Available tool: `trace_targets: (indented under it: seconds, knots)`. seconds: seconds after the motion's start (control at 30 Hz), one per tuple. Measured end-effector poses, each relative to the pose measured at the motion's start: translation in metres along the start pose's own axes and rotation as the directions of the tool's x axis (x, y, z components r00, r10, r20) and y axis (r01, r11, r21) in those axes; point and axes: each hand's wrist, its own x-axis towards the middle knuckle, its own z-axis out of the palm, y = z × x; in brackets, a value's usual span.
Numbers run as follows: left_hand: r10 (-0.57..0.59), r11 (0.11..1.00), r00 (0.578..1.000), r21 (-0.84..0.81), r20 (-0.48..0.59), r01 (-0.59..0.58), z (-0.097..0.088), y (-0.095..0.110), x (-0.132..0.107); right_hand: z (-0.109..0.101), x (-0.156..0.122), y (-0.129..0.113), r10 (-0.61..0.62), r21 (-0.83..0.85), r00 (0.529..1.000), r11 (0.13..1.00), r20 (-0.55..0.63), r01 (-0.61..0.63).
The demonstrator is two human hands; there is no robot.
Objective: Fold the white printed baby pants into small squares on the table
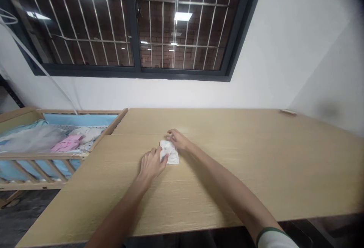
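Near edge: white sleeve cuff with green band (271, 236) at 5 o'clock, both bare forearms running up across the light wooden table (256, 172). Left hand (150, 163) palm down, fingers pressing the left edge of the small white folded cloth piece (170, 152). Right hand (176, 138) at the cloth's 12 o'clock, fingertips curled onto its top edge. Whether either hand pinches it, can't tell; both touch it. Cloth lies flat mid-table. At 9 o'clock, wooden slatted baby crib with blue lining (42, 157), pink garment (67, 143) inside. Small flat object (287, 112) at table's far corner, 2 o'clock. Far: dark-framed barred window (136, 24), 12 o'clock.
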Motion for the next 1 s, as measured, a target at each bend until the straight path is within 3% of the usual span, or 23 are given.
trace_targets:
  seconds: [0.1, 0.17, 0.3, 0.43, 0.67, 0.83, 1.0]
  knots:
    - [0.224, 0.973, 0.971, -0.034, -0.083, -0.227, 0.005, 0.012, -0.006, -0.012, -0.007, -0.023, -0.195, -0.044, 0.977, 0.979, 0.09, 0.199]
    - [0.303, 0.95, 0.952, -0.064, -0.03, -0.305, 0.01, 0.022, -0.011, -0.016, -0.017, -0.04, -0.264, -0.018, 0.944, 0.962, 0.196, 0.273]
    - [0.315, 0.949, 0.937, -0.021, 0.151, -0.316, 0.014, 0.038, -0.019, -0.011, -0.044, -0.058, -0.297, 0.082, 0.862, 0.954, 0.41, 0.289]
    - [0.337, 0.937, 0.917, 0.014, 0.213, -0.348, 0.014, 0.041, -0.022, 0.0, -0.056, -0.045, -0.25, 0.122, 0.813, 0.968, 0.526, 0.219]
    - [0.302, 0.946, 0.919, 0.04, 0.251, -0.322, 0.014, 0.038, -0.021, 0.003, -0.038, -0.016, -0.171, 0.089, 0.892, 0.985, 0.418, 0.147]
    - [0.272, 0.959, 0.932, 0.01, 0.24, -0.283, 0.019, 0.036, -0.021, 0.004, -0.017, 0.002, -0.104, 0.045, 0.921, 0.995, 0.376, 0.095]
    - [0.266, 0.961, 0.934, 0.004, 0.24, -0.275, 0.021, 0.033, -0.02, 0.007, -0.005, 0.022, -0.061, -0.082, 0.961, 0.993, 0.271, 0.086]
